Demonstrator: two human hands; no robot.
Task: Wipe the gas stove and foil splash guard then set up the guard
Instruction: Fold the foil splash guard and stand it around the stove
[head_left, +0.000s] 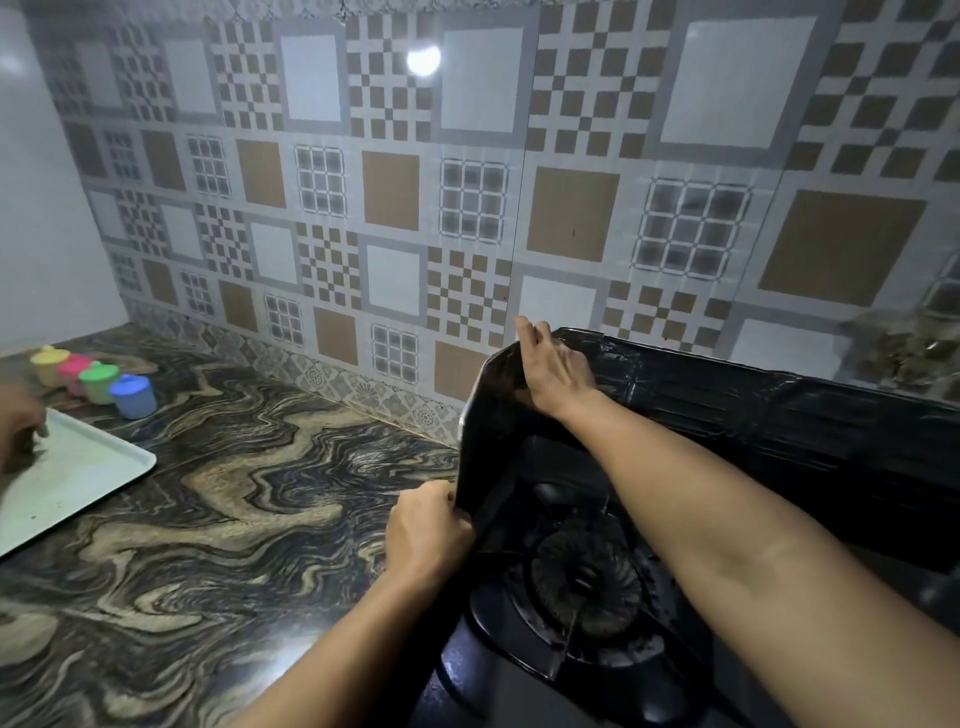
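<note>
A black gas stove (524, 670) sits at the lower right of the counter, its round burner (587, 577) in view. A dark, shiny foil splash guard (753, 410) stands upright around the stove's back and left side. My right hand (553, 371) grips the top edge of the guard at its back-left corner. My left hand (426, 530) pinches the front edge of the guard's left panel (485, 447), near the stove's left rim. No cloth shows in either hand.
The marbled brown counter (234, 519) stretches left of the stove. A pale tray (78, 473) lies at the far left with another person's hand (18, 426) on it. Several small coloured lidded jars (104, 382) stand behind the tray. A patterned tile wall (467, 208) rises behind.
</note>
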